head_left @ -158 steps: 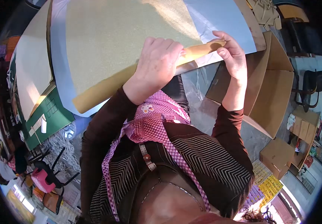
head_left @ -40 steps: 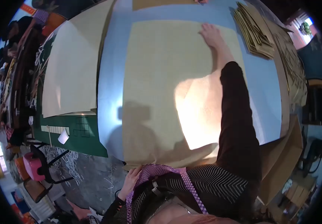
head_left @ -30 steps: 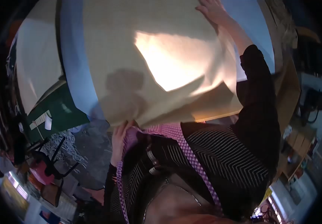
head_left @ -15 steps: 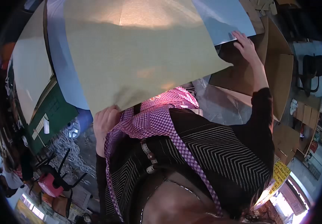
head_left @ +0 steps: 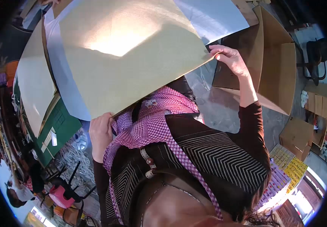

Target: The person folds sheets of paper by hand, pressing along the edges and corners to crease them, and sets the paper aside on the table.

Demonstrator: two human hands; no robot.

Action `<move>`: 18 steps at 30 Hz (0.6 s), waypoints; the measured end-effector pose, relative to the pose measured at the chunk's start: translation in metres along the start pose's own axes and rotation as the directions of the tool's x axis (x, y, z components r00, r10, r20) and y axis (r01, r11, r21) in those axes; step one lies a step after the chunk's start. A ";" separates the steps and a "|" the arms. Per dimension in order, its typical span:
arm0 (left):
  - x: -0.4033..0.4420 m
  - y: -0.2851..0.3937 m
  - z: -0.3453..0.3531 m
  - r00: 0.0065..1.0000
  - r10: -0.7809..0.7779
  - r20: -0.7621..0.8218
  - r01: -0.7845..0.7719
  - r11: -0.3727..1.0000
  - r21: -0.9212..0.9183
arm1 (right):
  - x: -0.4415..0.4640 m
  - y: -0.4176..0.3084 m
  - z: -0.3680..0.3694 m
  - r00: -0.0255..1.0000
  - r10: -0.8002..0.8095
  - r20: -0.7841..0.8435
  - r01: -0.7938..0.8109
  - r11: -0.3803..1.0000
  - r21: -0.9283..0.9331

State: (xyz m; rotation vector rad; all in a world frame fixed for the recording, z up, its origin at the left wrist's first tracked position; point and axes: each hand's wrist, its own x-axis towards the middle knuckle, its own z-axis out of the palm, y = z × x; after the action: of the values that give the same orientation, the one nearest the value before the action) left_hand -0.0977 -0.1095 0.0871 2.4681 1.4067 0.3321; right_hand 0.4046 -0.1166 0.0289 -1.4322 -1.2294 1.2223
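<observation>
A large beige sheet [head_left: 140, 75], of paper or thin card, spreads before me over a white sheet [head_left: 212, 19]. My left hand [head_left: 101, 130] is closed on its near left corner, close to my checked apron [head_left: 148, 128]. At the near right corner, my right hand [head_left: 229, 60] pinches the edge between thumb and fingers. The near edge runs slanting between my two hands, with its right end farther from my body. Bright light falls across the sheet's middle.
An open cardboard box [head_left: 273, 68] stands at the right. At the left are a pale board [head_left: 36, 79], a green panel [head_left: 63, 123] and a pink stool [head_left: 62, 195]. Part of another person's hand [head_left: 50, 2] shows at the top left edge. Patterned boxes [head_left: 281, 174] stand lower right.
My right hand has moved down and left from the white sheet and has taken hold of the beige sheet's right corner. My left hand keeps its hold.
</observation>
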 end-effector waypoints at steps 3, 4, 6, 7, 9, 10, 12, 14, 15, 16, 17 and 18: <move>0.001 -0.004 0.001 0.999 -0.049 -0.006 0.049 0.998 -0.026 | 0.009 -0.003 0.004 1.000 -0.006 -0.016 0.005 0.999 -0.037; 0.001 -0.007 0.001 0.999 -0.047 -0.005 0.046 0.999 -0.025 | 0.010 -0.004 0.005 1.000 -0.007 -0.018 0.006 0.999 -0.036; 0.001 -0.011 0.002 0.996 -0.088 0.031 0.088 0.996 -0.001 | 0.013 -0.006 0.007 0.999 0.009 -0.042 -0.009 1.000 0.005; 0.003 -0.011 0.002 0.995 -0.089 0.032 0.089 0.996 -0.001 | 0.014 -0.006 0.007 0.999 0.010 -0.041 -0.010 1.000 0.005; 0.008 -0.011 -0.001 0.995 -0.100 0.005 0.100 0.995 0.012 | 0.019 -0.005 0.010 0.996 0.013 -0.083 -0.010 0.999 0.035; 0.011 -0.013 -0.003 0.993 -0.120 0.003 0.120 0.993 0.021 | 0.022 -0.004 0.012 0.993 -0.045 -0.106 0.048 0.998 0.031; 0.020 -0.023 -0.007 0.998 -0.065 0.000 0.065 0.998 -0.005 | 0.032 -0.004 0.013 0.987 -0.107 -0.123 0.118 0.989 0.087; 0.026 -0.036 -0.010 0.998 -0.065 0.019 0.066 0.998 -0.022 | 0.041 0.001 0.010 0.977 -0.096 -0.193 0.122 0.984 0.128; 0.030 -0.043 -0.012 0.999 -0.032 0.036 0.034 0.998 -0.053 | 0.046 0.000 0.008 0.975 -0.116 -0.189 0.143 0.980 0.138; 0.033 -0.052 -0.015 0.998 -0.056 0.028 0.057 0.998 -0.041 | 0.049 -0.001 0.004 0.973 -0.135 -0.189 0.164 0.975 0.147; 0.028 -0.064 -0.021 0.986 -0.135 0.094 0.147 0.979 -0.141 | 0.058 -0.004 0.004 0.978 -0.124 -0.169 0.150 0.977 0.152; 0.028 -0.072 -0.023 0.968 -0.181 0.173 0.220 0.944 -0.245 | 0.056 -0.010 0.002 0.979 -0.106 -0.172 0.132 0.980 0.148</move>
State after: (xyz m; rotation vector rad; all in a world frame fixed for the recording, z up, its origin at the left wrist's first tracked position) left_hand -0.1490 -0.0473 0.0850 2.0724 1.4345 0.2649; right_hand 0.4031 -0.0602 0.0307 -1.2952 -1.0659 1.0740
